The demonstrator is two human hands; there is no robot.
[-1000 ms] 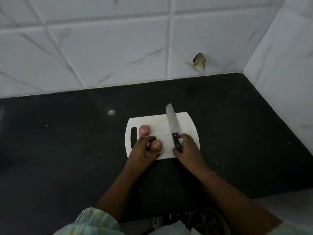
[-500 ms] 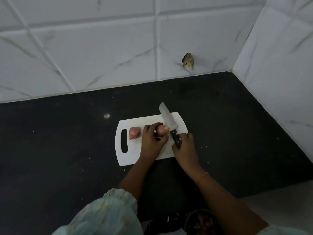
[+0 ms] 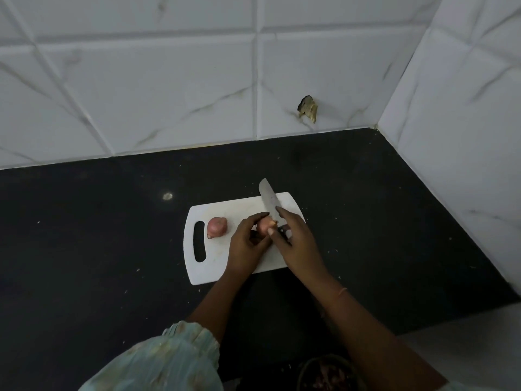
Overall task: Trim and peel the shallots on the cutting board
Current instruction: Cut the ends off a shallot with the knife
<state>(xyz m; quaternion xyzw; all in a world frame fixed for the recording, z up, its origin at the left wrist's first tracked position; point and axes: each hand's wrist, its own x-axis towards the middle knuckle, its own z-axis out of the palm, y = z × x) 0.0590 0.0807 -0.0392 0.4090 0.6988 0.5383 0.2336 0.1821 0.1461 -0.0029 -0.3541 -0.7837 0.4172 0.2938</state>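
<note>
pinkish unpeeled shallot (image 3: 265,225) gripped, second shallot (image 3: 217,227) on cutting board (image 3: 242,207)

Board (image 3: 225,266) white. Shallots pink: one (image 3: 217,227) left on board, one (image 3: 265,224) by blade (image 3: 267,197), grey. Surface (image 3: 84,249) black, pale-flecked. Tiles (image 3: 169,94) white, grey-veined. Sleeve (image 3: 169,359) pale green, mottled.

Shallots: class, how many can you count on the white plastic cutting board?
2. One pink shallot lies loose beside the board's handle slot; the other shallot is held in the left hand against the knife blade.

Loose shallot (image 3: 217,227) on cutting board (image 3: 242,206), left of held shallot (image 3: 264,224)
</note>
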